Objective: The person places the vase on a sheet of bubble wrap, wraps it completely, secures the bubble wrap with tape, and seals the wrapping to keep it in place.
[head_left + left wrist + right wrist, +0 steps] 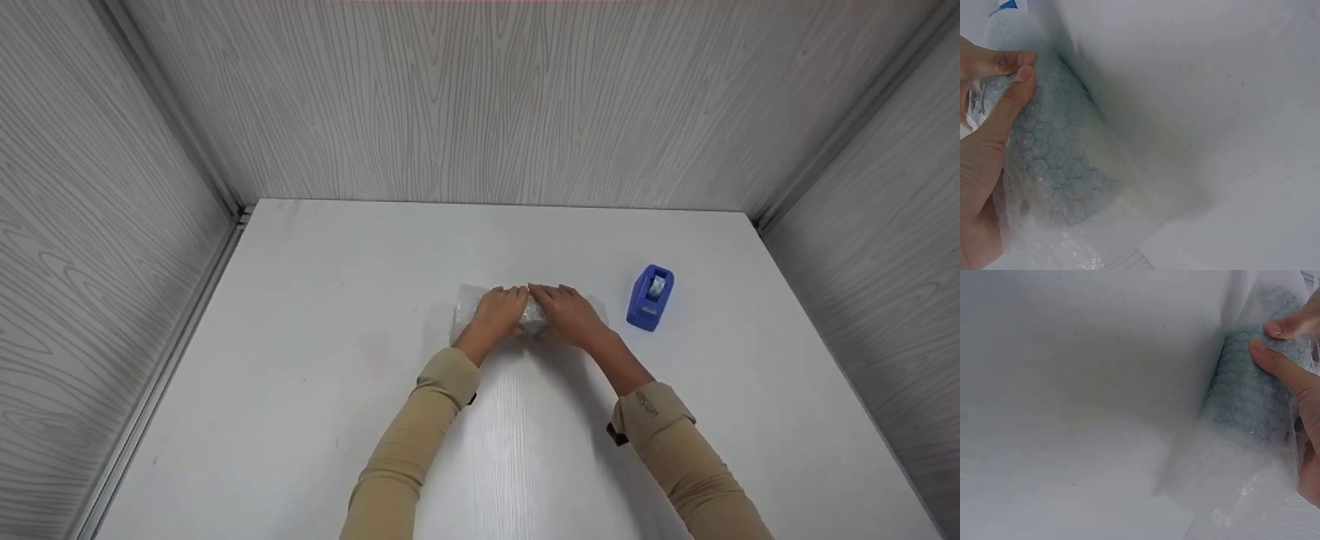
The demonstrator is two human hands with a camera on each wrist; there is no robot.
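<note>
A rolled bundle in clear bubble wrap [533, 319] lies on the white table, crosswise in front of the person. My left hand [498, 315] grips its left part and my right hand [574, 316] its right part, the two close together at the middle. In the left wrist view, both thumbs press on the near side of the bubble wrap [1061, 152], tips almost meeting. Something greenish-grey shows through the layers in the right wrist view, where the bubble wrap [1244, 388] extends loose and flat past the roll's end. What is wrapped inside is hidden.
A blue tape dispenser [650, 298] with a roll of tape stands on the table [315, 300] to the right of the hands. Grey wood-grain panels [480, 105] rise at the back and on both sides.
</note>
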